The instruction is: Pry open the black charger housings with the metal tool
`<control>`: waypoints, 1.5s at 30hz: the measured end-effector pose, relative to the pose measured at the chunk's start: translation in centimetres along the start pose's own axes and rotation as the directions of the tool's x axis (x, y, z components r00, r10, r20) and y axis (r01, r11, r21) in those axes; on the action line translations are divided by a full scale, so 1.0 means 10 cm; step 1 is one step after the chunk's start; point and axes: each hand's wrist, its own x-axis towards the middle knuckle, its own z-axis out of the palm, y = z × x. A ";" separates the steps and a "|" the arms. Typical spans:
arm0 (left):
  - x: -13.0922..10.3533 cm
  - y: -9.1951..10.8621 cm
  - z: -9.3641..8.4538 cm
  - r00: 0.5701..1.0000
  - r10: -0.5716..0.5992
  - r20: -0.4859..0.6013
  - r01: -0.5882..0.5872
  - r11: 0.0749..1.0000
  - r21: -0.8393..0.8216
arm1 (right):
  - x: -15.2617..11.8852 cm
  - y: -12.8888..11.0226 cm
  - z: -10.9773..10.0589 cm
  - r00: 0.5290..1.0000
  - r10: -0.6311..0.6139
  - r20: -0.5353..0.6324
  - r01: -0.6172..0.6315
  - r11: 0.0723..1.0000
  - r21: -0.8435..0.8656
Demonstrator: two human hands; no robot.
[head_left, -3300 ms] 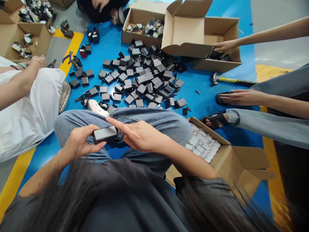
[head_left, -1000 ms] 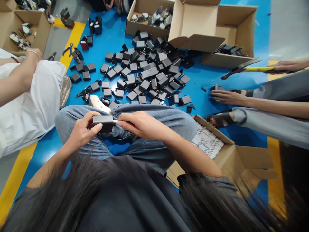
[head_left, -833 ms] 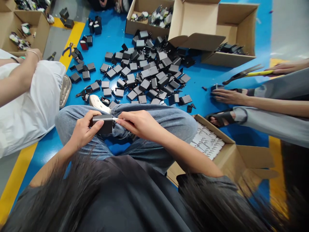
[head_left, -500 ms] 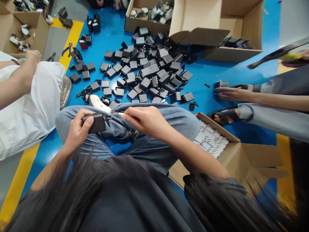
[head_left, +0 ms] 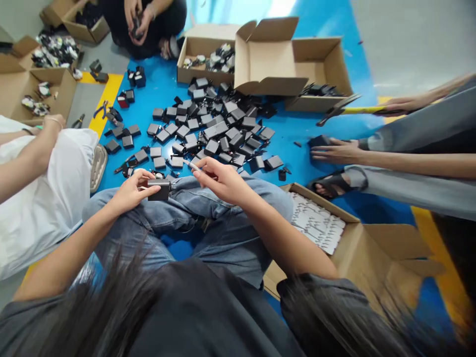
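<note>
Since the earlier frame, the slim pale tool (head_left: 193,166) had lifted away from the dark box-shaped case (head_left: 159,191). Leftmost, the left hand (head_left: 134,192) clamped that case over the jeans (head_left: 145,218); it looked light and stiff, best held by its broad sides, clear of the probably fragile thin parts (head_left: 173,185) rightward. Beyond, the right hand (head_left: 222,182) pinched the tool.

I sit on a blue floor (head_left: 293,126), smooth and glossy. A yellow stripe (head_left: 110,91) edges it on the left; a second yellow stripe (head_left: 442,248) edges it on the right. Grey floor (head_left: 412,42) lies outside both. At the far side I note white glare (head_left: 281,7) on the blue surface. A pale surface (head_left: 20,17) stands far left; wall or floor, I cannot determine.
</note>
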 end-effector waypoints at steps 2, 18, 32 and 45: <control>0.43 -0.03 0.00 0.998 -0.048 0.047 0.044 0.995 0.088 | 0.10 0.00 -0.09 1.000 -0.006 -0.023 0.007 1.000 0.026; 1.24 0.43 0.66 0.936 0.329 -0.130 -0.340 0.937 -0.076 | 0.31 0.20 -0.11 0.976 0.134 -0.171 -0.022 0.844 0.536; 0.41 0.77 0.82 0.786 0.348 -0.511 -0.571 0.725 -0.384 | 0.16 0.05 0.12 0.970 -0.010 -0.243 0.101 0.925 0.366; 0.42 0.70 0.69 0.691 0.562 -0.454 -0.689 0.703 -0.178 | 0.14 -0.01 0.16 0.997 0.040 0.063 -0.072 0.762 0.643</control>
